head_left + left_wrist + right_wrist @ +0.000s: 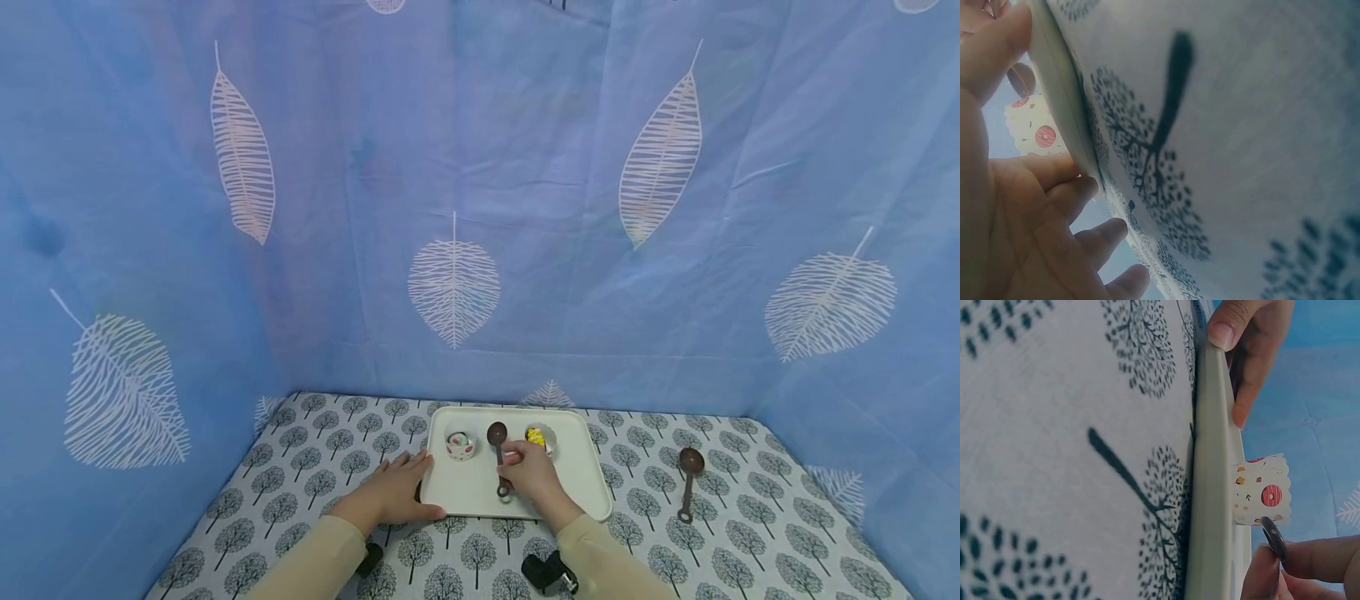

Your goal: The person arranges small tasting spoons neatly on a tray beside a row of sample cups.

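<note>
In the head view, my right hand (534,477) pinches the handle of a dark brown measuring spoon (497,434) over the cream tray (467,493). The spoon's round bowl points away from me. My left hand (397,492) touches the tray's near left corner, its fingers spread along the side and its thumb by the front edge. On the tray's left part stands a paper baking cup (461,451) with a doughnut print. A second white cup (551,438) at the right holds something yellow (536,437), partly hidden by my right hand.
Another brown measuring spoon (687,483) lies on the tree-print tablecloth (645,533), right of the tray. Blue curtains (525,292) with white leaves rise behind and at both sides. Black wrist gear (550,573) shows beside my right sleeve.
</note>
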Demonstrator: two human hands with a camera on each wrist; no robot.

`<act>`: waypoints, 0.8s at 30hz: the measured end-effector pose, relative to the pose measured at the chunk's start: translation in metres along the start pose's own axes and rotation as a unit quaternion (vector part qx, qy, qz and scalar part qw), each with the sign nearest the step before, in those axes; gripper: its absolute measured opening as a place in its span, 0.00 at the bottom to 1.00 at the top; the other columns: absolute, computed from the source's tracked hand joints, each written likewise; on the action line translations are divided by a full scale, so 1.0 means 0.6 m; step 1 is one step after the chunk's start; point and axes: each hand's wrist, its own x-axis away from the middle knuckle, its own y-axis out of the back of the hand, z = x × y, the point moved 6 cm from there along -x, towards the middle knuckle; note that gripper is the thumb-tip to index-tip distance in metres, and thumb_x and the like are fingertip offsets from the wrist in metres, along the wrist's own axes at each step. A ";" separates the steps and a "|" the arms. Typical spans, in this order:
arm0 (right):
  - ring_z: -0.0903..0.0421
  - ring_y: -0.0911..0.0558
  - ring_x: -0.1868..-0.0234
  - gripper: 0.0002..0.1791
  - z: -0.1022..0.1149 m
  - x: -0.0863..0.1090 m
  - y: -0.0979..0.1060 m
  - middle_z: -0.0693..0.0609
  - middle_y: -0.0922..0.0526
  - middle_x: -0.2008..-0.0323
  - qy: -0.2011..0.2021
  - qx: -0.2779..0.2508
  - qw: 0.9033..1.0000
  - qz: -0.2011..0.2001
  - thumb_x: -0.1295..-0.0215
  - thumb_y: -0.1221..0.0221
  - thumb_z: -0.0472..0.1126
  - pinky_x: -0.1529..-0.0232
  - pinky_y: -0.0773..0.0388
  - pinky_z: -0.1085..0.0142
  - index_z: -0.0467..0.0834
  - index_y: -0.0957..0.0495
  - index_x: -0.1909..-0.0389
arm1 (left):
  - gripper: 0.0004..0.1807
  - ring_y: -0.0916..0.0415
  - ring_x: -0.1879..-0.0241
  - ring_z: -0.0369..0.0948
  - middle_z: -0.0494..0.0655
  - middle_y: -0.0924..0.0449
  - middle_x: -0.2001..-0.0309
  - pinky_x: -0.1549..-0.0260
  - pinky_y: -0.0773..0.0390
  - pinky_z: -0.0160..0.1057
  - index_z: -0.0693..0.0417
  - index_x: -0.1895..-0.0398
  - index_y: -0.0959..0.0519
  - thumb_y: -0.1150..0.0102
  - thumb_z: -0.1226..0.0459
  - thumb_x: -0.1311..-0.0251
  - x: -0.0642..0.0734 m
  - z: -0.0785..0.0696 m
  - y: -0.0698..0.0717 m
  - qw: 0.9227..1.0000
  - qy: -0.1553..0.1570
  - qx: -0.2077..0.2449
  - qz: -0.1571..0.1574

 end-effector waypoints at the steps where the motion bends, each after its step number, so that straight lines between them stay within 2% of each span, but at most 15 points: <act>1: 0.59 0.22 0.78 0.21 -0.001 -0.001 -0.001 0.47 0.22 0.72 -0.003 -0.001 1.000 0.000 0.46 0.39 0.28 0.76 0.21 0.66 0.31 0.26 0.49 | 0.55 0.55 0.32 0.58 0.51 0.49 0.30 0.37 0.56 0.63 0.54 0.30 0.44 0.45 0.31 0.57 0.000 0.000 0.000 1.000 0.000 0.001 0.000; 24: 0.59 0.24 0.73 0.20 -0.021 -0.008 -0.004 0.52 0.22 0.72 -0.017 0.038 0.999 -0.010 0.48 0.37 0.30 0.74 0.23 0.67 0.35 0.24 0.51 | 0.55 0.54 0.32 0.59 0.52 0.48 0.30 0.38 0.54 0.63 0.55 0.30 0.44 0.45 0.32 0.56 0.000 -0.003 0.000 1.000 -0.002 -0.002 -0.003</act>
